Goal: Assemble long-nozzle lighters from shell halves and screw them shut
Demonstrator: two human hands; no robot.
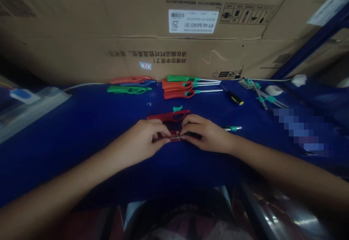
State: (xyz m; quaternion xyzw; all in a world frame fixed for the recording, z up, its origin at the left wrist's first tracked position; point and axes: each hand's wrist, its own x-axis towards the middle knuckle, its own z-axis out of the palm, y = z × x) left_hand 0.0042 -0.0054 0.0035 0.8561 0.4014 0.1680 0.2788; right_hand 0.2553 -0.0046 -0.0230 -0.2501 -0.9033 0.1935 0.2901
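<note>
My left hand (148, 135) pinches the left part of a red lighter shell half (173, 134), which has small metal parts in it. At its right end my right hand (204, 133) has its fingertips closed on the same piece. A metal lighter tube (236, 128) with a green collar shows beyond my right hand; whether it joins the shell is hidden. Just behind the hands lies another red lighter shell half (169, 116). A small green trigger (177, 108) rests behind that one.
Assembled red lighters (178, 94) and a green lighter (180, 78) lie at the back, left of a screwdriver (235, 97). Green shell halves (128, 89) are farther left. Metal tubes (261, 96) and white tape (274, 90) sit right. A cardboard wall (122, 18) stands behind.
</note>
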